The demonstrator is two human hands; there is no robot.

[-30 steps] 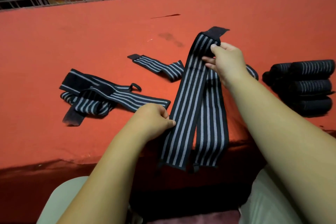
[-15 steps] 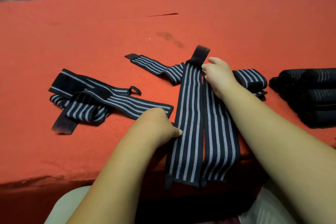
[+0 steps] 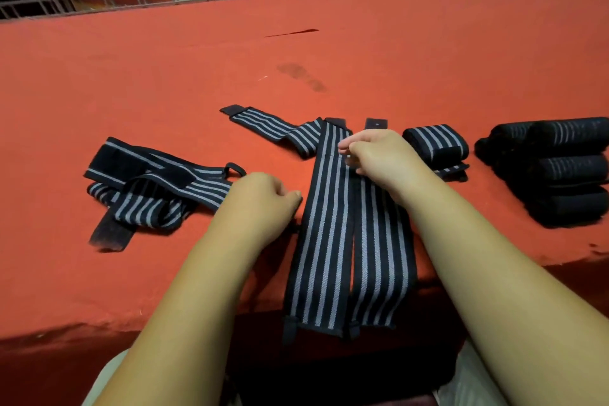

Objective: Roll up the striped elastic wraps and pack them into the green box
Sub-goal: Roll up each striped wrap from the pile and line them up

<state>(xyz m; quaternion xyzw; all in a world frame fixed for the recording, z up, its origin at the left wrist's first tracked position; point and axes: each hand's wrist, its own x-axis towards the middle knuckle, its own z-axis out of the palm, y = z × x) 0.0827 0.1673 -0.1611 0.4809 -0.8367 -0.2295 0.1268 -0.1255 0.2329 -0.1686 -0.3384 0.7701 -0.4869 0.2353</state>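
Left wrap and right wrap: lie flat, side by side on the desk, near ends hanging over its front edge. Left hand: sits at the left wrap's left edge, fingers curled, thumb at that edge; cannot tell whether gripping. Right hand: sits over both wraps' far ends, fingers bent toward the left wrap; cannot tell whether pinching. Rolled wrap: lies just right of that hand. Stack of rolls: farther right. Tangle: well left.
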